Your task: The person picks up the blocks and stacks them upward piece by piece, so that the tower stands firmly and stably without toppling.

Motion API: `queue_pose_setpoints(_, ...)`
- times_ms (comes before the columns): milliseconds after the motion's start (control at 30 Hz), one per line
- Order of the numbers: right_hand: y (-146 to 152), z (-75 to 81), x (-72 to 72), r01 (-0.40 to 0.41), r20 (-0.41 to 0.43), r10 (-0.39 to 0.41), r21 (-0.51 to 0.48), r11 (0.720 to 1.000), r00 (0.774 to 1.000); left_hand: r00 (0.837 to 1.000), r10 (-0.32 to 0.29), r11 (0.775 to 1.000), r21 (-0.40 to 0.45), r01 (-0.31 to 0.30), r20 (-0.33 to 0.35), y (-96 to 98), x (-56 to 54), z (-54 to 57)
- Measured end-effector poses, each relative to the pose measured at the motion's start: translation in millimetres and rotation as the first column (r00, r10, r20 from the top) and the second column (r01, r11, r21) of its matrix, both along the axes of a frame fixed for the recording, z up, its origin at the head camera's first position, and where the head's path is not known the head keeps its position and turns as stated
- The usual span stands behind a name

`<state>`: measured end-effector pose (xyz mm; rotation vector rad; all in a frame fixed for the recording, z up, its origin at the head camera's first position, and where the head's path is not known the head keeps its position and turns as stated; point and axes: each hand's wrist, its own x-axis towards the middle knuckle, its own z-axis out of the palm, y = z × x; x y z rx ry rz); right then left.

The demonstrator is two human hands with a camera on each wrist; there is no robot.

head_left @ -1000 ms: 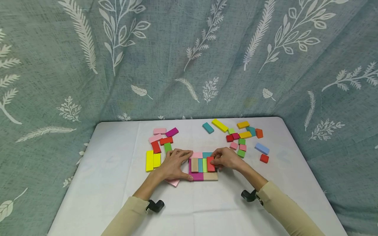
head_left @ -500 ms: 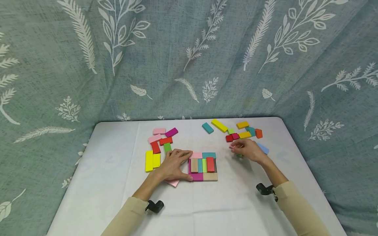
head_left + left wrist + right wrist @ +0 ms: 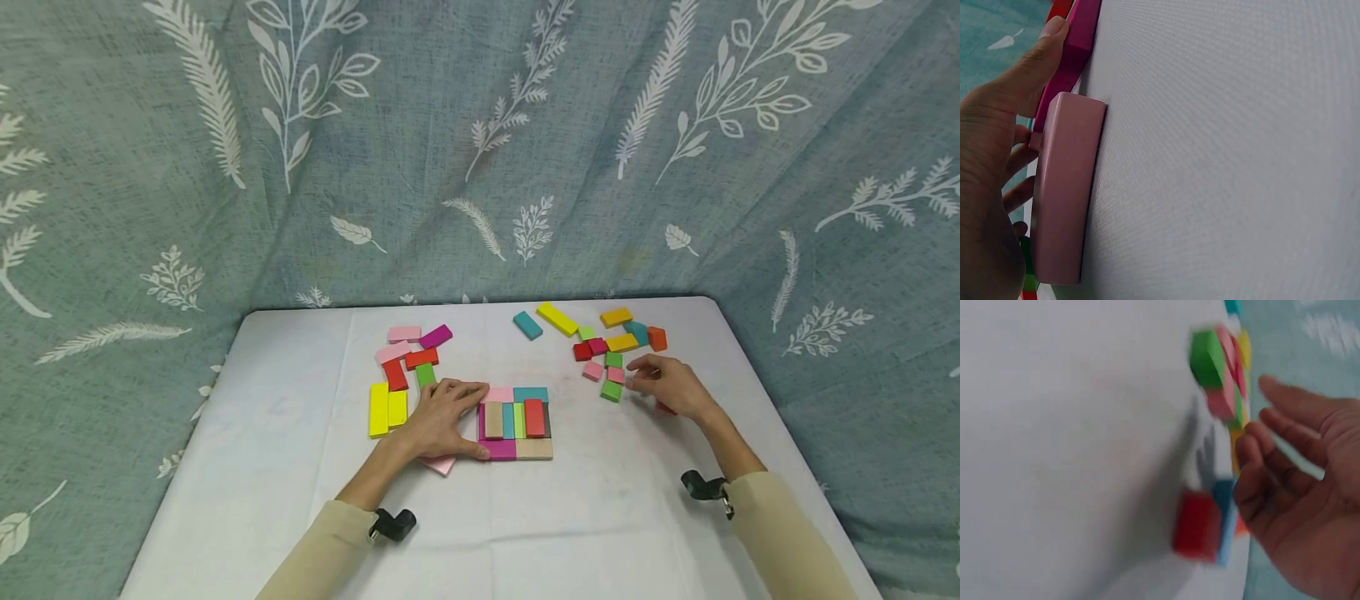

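Note:
My left hand (image 3: 442, 417) spans the left side of a block structure, index finger by the pink block (image 3: 500, 394) at its back corner, thumb against the magenta block (image 3: 498, 450) at its front. Within that structure a tan block (image 3: 493, 420), a teal block (image 3: 508, 421), a light green block (image 3: 519, 421) and a red block (image 3: 534, 418) lie side by side. Behind my left palm is a loose pink block (image 3: 1067, 194). My right hand (image 3: 669, 387) hovers with nothing in its loosely bent fingers, beside a green block (image 3: 611, 391) and a red block (image 3: 1197, 526).
Loose blocks lie at the back right, among them a long yellow block (image 3: 557, 318) and a teal block (image 3: 528, 326). To the left are two yellow blocks, one tall (image 3: 379, 410), and a purple block (image 3: 436, 337). A patterned curtain (image 3: 420, 150) hangs behind the white table (image 3: 285, 483).
My right hand has let go of the red block on the structure, moved right past the small pink and green blocks, and now hovers right of them. The left hand has stayed put.

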<state>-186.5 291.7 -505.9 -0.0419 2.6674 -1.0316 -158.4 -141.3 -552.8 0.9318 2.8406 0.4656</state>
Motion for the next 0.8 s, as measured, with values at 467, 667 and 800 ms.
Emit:
queue_pose_setpoints(467, -80, -14.4, 16.1, -0.332, 0.009, 0.333, -0.063, 0.941, 0.943, 1.000, -0.009, 1.000, 0.003, 0.009, 0.012, 2.8, -0.6, 1.6)
queue_pose_setpoints(667, -74, 3.3, -24.1, -0.219, -0.070, 0.217, -0.024, 0.975, 0.974, 1.000, -0.003, 1.000, 0.004, 0.003, 0.002, 2.0, 0.1, 1.9)
queue_pose_setpoints(800, -72, 7.9, -54.3, -0.140, -0.091, 0.140, 0.012, 0.990, 0.986, 1.000, 0.000, 1.000, -0.007, 0.000, 0.006, 1.1, 0.4, 1.8)
